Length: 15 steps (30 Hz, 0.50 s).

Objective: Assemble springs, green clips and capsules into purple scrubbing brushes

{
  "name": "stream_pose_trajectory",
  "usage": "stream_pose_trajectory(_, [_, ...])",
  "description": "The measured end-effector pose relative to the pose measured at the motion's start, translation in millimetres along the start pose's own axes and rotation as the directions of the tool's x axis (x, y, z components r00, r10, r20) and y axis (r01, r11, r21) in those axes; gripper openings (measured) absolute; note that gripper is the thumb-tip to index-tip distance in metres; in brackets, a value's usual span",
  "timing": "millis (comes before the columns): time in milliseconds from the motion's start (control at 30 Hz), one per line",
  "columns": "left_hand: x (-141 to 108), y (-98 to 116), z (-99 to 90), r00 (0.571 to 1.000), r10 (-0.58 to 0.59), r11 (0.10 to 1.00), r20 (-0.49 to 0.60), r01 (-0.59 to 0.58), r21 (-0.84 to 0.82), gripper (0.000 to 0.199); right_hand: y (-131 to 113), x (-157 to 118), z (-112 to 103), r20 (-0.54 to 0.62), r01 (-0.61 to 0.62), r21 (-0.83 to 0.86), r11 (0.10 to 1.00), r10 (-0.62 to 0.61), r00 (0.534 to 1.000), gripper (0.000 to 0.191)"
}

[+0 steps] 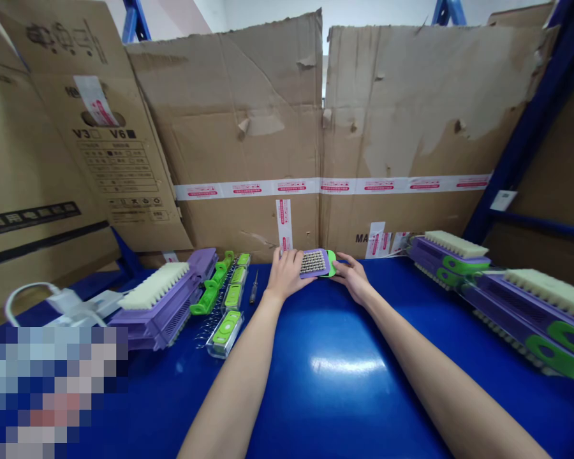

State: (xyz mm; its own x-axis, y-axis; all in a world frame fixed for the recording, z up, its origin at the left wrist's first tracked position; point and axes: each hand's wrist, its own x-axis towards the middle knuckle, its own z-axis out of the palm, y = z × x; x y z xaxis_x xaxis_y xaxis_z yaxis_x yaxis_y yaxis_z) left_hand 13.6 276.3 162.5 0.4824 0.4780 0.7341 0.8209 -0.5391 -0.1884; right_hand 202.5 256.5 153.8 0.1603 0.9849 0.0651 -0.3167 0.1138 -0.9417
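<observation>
A flat purple piece with a grid of small, shiny, bead-like bumps [314,262] is held up near the back of the blue table. My left hand [286,271] grips its left end, fingers over the top edge. At the opposite end, the fingers of my right hand [351,275] close on a rounded green part [332,262] that sits against the purple piece. Whether the two parts are fully joined, I cannot tell. Left of my left hand, a small screwdriver [254,290] lies on the table.
Purple housings [196,271] with a cream ridged block [157,285] stand at left, beside green clips [213,290], springs [223,290] and clear-and-green cases [226,331]. More purple-and-green assemblies [521,299] line the right. Cardboard [239,146] walls the back of the blue table [325,401].
</observation>
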Motion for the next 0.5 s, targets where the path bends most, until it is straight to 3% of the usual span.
stream_pose_trajectory(300, [8.9,15.7,-11.5,0.998,-0.003,0.995,0.066,-0.003,0.095,0.084,1.0,1.1,-1.4,0.086,0.015,-0.047,0.999,-0.011,0.996,0.045])
stream_pose_trajectory(500, [13.1,19.6,-8.7,0.994,0.014,0.997,0.108,-0.022,0.075,0.062,-0.9,-0.9,-0.2,0.113,0.038,-0.075,0.996,-0.030,0.993,0.046])
